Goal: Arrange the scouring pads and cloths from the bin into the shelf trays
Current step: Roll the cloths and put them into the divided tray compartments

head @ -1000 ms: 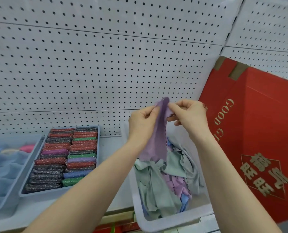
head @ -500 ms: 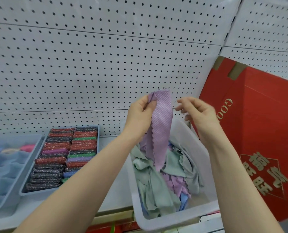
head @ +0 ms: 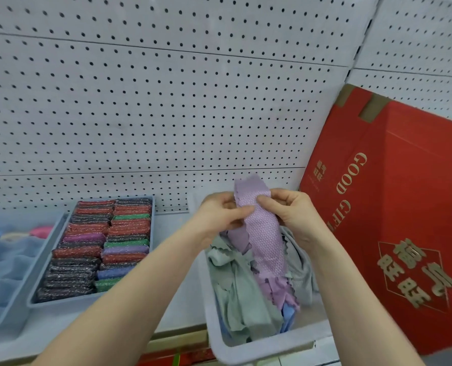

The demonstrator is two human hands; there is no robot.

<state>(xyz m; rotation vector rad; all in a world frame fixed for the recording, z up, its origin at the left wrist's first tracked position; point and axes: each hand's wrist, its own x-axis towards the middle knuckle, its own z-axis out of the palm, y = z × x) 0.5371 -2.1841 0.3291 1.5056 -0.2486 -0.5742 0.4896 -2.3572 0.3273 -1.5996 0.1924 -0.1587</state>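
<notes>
from the head camera, both hands were close together, up above the bin [head: 267, 347]. the left hand [head: 219, 215] pinched one side of a purple cloth [head: 261, 228] and the right hand [head: 290, 210] pinched the other side. the cloth was folded into a long strip and hung down into the bin. more cloths [head: 235, 286], green, purple and blue, lay in a heap inside the bin. left of the bin sat a tray [head: 151, 204] full of scouring pads [head: 92, 249] in two rows, red, dark, green and purple. another tray [head: 13, 307] sat at the far left with soft blue and pink things, too blurry to tell. a red box [head: 404, 207] stood at the right. a white wall with holes [head: 166, 101] was behind.
</notes>
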